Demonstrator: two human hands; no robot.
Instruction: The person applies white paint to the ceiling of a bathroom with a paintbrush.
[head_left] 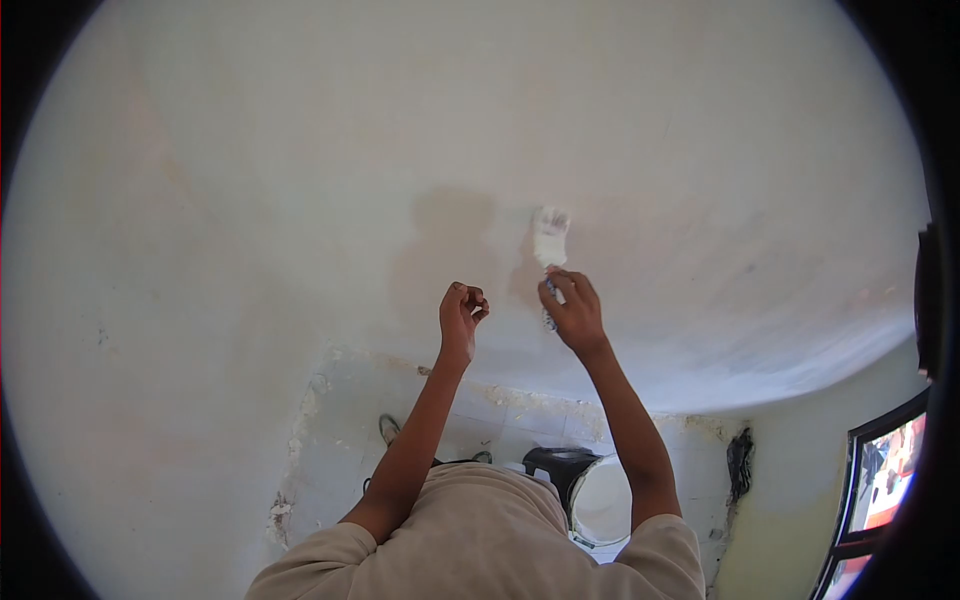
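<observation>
A paintbrush with a white-coated head (550, 237) rests against the pale wall (300, 150). Its patterned handle is in my right hand (574, 305), whose fingers wrap round it just below the brush head. To the left, my left hand (464, 308) is raised in front of the wall with its fingers curled, touching no tool that I can see. Whether something small is between those fingertips cannot be made out.
Below, a white bucket (602, 503) stands beside a black stool or container (560, 465) on the tiled floor (520, 415). Dark plastic (740, 463) hangs near the right corner. A black-framed window (885, 475) is at the far right.
</observation>
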